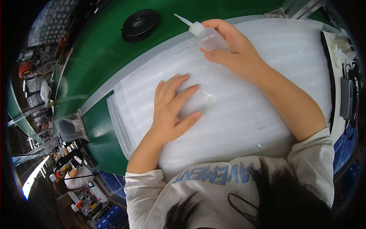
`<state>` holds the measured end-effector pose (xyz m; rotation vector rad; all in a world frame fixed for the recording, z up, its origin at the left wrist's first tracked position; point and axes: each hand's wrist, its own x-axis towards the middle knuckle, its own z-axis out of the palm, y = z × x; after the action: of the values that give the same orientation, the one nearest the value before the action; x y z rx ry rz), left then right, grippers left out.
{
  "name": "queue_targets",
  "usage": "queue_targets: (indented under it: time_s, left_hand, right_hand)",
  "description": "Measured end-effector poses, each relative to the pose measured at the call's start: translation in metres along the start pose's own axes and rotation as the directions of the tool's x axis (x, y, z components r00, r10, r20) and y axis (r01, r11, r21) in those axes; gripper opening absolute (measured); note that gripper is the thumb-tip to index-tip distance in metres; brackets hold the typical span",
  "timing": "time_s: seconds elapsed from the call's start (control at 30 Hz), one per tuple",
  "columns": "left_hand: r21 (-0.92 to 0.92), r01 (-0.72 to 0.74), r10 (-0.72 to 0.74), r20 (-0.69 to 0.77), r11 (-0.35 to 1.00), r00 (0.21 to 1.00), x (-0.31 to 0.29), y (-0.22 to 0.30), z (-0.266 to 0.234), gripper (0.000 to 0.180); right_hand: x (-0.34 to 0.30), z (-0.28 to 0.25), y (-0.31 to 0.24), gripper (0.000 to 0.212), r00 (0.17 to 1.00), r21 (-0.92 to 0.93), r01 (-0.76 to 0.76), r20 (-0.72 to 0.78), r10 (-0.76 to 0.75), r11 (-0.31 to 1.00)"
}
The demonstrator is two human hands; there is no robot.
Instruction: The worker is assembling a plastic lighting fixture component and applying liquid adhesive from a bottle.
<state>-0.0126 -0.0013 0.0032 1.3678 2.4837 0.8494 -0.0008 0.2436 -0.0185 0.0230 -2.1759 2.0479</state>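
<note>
A small translucent squeeze bottle (212, 39) with a long thin nozzle is held in my right hand (238, 47), its tip pointing up and to the left. The fingers and thumb wrap around the bottle's body above the white foam sheet (228, 114). My left hand (169, 105) lies with spread fingers on the foam, holding nothing. Just right of its fingertips, a shiny patch of clear film (207, 97) shows on the foam; whether it is wet or plastic I cannot tell.
Beyond the foam runs a green work surface (95, 68) with a round black disc-shaped object (140, 25) on it. A metal bracket (274, 13) stands at the far right. To the right are a dark box (346, 98) and cables. A co-worker (78, 177) sits at lower left.
</note>
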Motion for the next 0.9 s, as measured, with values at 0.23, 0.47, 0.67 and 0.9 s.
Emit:
queue_targets:
  time_s: [0.23, 0.47, 0.67, 0.9]
  left_hand:
    - [-0.159, 0.056, -0.061, -0.031, 0.986, 0.998, 0.004, -0.002, 0.002, 0.04]
    - [-0.141, 0.104, -0.123, -0.141, 0.985, 0.982, 0.009, 0.005, 0.013, 0.028]
    - [-0.117, 0.137, -0.157, -0.187, 0.984, 0.97, 0.013, 0.005, 0.017, 0.021]
    - [-0.047, 0.226, -0.231, -0.185, 0.973, 0.955, 0.02, 0.002, 0.02, 0.013]
  right_hand:
    - [0.0, -0.001, -0.004, 0.052, 0.999, -0.028, -0.012, 0.034, 0.013, 1.0]
    - [0.001, -0.002, -0.005, 0.05, 0.999, 0.036, -0.037, 0.04, 0.035, 0.999]
    - [0.002, -0.001, -0.004, 0.047, 1.0, 0.051, -0.016, 0.003, 0.015, 0.999]
    - [0.003, 0.002, 0.002, 0.048, 0.999, -0.015, 0.045, -0.024, -0.045, 0.999]
